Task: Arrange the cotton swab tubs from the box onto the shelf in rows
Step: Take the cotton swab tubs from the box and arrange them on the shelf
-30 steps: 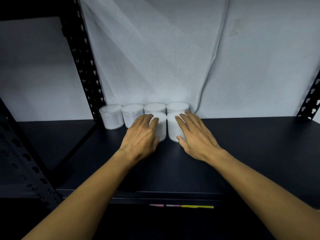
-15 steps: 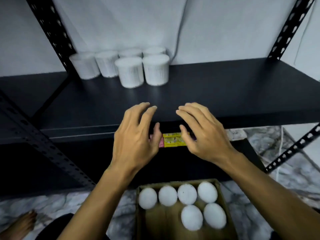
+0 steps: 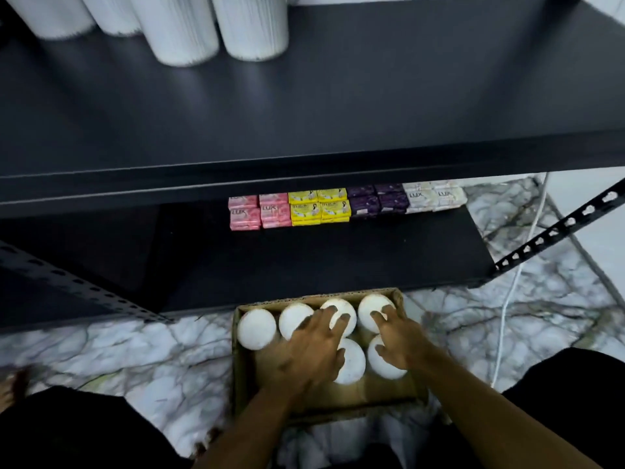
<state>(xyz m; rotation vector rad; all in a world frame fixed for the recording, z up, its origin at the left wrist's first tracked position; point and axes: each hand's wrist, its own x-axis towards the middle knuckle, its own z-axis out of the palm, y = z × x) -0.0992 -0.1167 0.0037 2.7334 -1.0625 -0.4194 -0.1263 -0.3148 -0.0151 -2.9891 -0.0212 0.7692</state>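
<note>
A cardboard box (image 3: pixel 244 384) stands on the floor below the shelf and holds several white round-lidded cotton swab tubs (image 3: pixel 256 328). My left hand (image 3: pixel 311 350) reaches into the box, its spread fingers lying over a back-row tub (image 3: pixel 346 308) and a front tub (image 3: pixel 353 365). My right hand (image 3: pixel 400 336) is beside it, fingertips on the back right tub (image 3: pixel 372 301) and thumb at the front right tub (image 3: pixel 387 370). Neither hand has lifted a tub. Several tubs (image 3: pixel 177 28) stand in rows at the back left of the black upper shelf (image 3: pixel 338 96).
Stacked soap bars (image 3: pixel 291 206) in pink, yellow, purple and white sit on the lower shelf (image 3: pixel 338 258). A perforated black brace (image 3: pixel 558 228) and a white cable (image 3: pixel 514 282) run at the right over the marble floor (image 3: pixel 101 350). My dark-clothed knees flank the box.
Both hands let go of the two tubs placed on the upper shelf, drew back and dropped into the box. The view tilted down from the shelf to the floor.
</note>
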